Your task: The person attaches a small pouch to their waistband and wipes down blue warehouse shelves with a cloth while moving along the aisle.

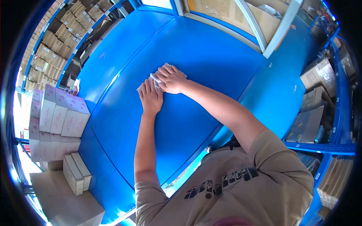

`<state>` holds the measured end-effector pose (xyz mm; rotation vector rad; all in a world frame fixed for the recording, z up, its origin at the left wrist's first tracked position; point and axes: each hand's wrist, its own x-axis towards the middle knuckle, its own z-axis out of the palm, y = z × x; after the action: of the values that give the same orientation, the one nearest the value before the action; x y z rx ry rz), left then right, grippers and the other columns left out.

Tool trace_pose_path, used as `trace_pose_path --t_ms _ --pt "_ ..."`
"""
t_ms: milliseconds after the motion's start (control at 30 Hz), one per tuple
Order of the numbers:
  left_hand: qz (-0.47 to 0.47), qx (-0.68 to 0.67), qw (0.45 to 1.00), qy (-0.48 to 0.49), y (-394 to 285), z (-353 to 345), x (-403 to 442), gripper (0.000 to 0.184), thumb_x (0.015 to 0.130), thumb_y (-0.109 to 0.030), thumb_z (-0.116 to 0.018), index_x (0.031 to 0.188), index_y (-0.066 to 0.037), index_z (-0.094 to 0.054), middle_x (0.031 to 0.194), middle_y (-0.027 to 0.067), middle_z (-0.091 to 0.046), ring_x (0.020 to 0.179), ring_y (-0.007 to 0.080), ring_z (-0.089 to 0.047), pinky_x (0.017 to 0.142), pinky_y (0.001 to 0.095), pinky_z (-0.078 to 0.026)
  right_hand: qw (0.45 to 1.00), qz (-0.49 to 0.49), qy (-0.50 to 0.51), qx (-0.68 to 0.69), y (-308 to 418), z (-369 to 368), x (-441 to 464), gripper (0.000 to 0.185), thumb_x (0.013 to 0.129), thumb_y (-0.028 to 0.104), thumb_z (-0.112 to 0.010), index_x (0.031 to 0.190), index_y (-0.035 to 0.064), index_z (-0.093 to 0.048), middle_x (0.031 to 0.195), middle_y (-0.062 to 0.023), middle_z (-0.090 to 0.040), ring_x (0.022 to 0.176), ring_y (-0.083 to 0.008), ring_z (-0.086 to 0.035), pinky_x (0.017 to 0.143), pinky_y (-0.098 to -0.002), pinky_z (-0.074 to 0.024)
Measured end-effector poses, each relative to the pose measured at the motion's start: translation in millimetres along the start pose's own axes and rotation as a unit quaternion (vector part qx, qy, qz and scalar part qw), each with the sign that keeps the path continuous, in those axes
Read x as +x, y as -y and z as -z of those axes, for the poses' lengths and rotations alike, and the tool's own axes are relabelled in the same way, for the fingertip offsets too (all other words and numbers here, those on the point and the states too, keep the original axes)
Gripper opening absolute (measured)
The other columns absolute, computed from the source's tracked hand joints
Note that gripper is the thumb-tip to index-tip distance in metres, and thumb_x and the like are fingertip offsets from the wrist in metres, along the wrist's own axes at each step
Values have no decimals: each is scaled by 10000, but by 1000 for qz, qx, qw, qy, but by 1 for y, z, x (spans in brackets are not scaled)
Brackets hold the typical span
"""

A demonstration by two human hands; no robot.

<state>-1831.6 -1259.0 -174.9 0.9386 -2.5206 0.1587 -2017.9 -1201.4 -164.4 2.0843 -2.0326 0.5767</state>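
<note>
A crumpled, pale greyish-white cloth (pixel 155 77) lies on the blue tabletop (pixel 181 120), partly hidden beneath both hands. My left hand (pixel 151 99) rests on its near-left part, palm down, with the fingers spread and lying over the cloth. To the right and slightly farther away, my right hand (pixel 172 80) presses on the cloth with bent fingers, closed on a bunched fold near its fingertips. The two hands are close together, and the cloth's edge sticks out beyond the fingers of both.
White boxes with pink print (pixel 62 113) are stacked at the table's left edge, above a large brown carton (pixel 64 199). A framed panel (pixel 226 17) stands at the far edge. Shelves hold many cartons (pixel 49 56) at left and several more boxes (pixel 320 77) at right.
</note>
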Motion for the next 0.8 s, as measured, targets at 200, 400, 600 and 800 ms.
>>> trace_pose_path --t_ms 200,400,600,800 --pt "-46 -11 999 12 -79 12 -21 636 1069 -396 -458 1545 25 -485 1627 265 -433 1529 477 -352 1231 634 -234 997 59 -53 5 -35 28 -72 571 1049 365 -456 1549 91 -493 1630 -172 -445 1513 -419 -360 1213 -571 -258" --pt "-62 -36 995 68 -202 13 -7 643 1073 -366 -442 1532 84 -462 1634 300 -400 1536 504 -323 1233 651 -215 996 58 -57 39 -117 71 -152 549 1042 348 -482 1515 73 -533 1591 -160 -497 1491 -399 -407 1221 -549 -280" --pt "-111 -84 988 68 -332 -17 21 649 1066 -361 -458 1512 111 -460 1634 327 -376 1531 527 -313 1231 673 -203 998 29 -47 29 -218 144 -243 532 1037 307 -521 1505 56 -550 1596 -140 -512 1518 -362 -404 1260 -513 -257" --pt "-124 -67 988 63 -432 -36 59 639 1055 -348 -484 1494 116 -477 1615 335 -399 1520 528 -334 1224 676 -232 994 41 -105 12 -301 178 -297 505 1048 263 -521 1496 36 -561 1596 -133 -515 1526 -343 -400 1279 -496 -240"
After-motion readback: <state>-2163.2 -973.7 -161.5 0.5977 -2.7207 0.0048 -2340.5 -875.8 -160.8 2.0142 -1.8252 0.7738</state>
